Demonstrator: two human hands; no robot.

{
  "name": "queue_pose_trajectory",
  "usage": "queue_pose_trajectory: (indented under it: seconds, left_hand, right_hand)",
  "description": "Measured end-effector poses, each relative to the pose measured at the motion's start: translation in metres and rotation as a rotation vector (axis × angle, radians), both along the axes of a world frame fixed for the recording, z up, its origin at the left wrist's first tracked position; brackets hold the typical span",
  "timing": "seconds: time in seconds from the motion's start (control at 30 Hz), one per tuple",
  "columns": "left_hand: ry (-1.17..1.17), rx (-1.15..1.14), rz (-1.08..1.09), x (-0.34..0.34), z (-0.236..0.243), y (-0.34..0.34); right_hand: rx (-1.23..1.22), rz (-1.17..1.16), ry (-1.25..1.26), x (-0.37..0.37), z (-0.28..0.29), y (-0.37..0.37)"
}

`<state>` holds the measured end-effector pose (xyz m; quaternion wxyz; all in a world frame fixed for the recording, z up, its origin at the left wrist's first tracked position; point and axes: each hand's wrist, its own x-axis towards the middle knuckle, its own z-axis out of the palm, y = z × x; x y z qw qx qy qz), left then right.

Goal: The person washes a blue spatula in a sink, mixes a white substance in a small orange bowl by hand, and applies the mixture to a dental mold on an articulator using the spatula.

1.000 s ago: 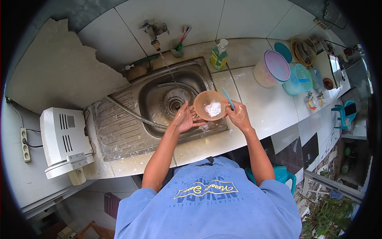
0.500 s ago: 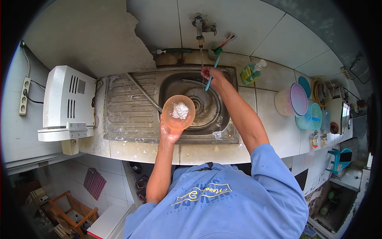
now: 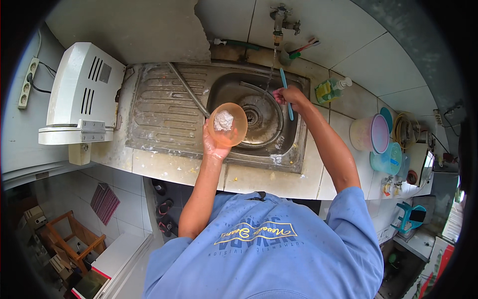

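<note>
Orange bowl (image 3: 240,124) is resting just left of the frame's centre over the sink (image 3: 302,144), carrying a white clump (image 3: 223,120) that could be sliding out if the left hand (image 3: 215,148) were tilting. The left fingers are cradling it from below, their spread mostly hidden; right of centre, the right hand (image 3: 294,97) is holding a blue stick (image 3: 284,79) in narrowly curled fingers, near falling water (image 3: 271,72).

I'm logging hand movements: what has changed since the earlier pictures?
The left hand now holds the bowl, shifted left; the right hand released it and moved toward the running water. Still the same: blue stick in the right hand, white contents in the bowl.
</note>
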<state>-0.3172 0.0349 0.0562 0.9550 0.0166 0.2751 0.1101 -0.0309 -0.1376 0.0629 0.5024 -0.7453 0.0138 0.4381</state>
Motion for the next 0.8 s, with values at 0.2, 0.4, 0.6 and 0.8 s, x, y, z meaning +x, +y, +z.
queue_pose_trajectory:
  seconds: [0.2,0.4,0.6,0.8]
  left_hand:
    - [-0.045,0.021,-0.126,0.027,0.001,-0.020]
    - [-0.120,-0.048,-0.153,0.034,0.028,-0.032]
    - [-0.097,-0.142,-0.156,0.021,0.031,-0.034]
    - [-0.049,-0.104,-0.213,0.019,0.044,-0.040]
  right_hand:
    - [0.181,0.270,0.014,-0.087,0.109,0.033]
    - [0.107,0.457,-0.392,-0.107,0.125,0.039]
    - [-0.426,0.989,-0.913,-0.121,0.198,0.008]
    - [-0.235,1.080,-1.090,-0.117,0.188,-0.028]
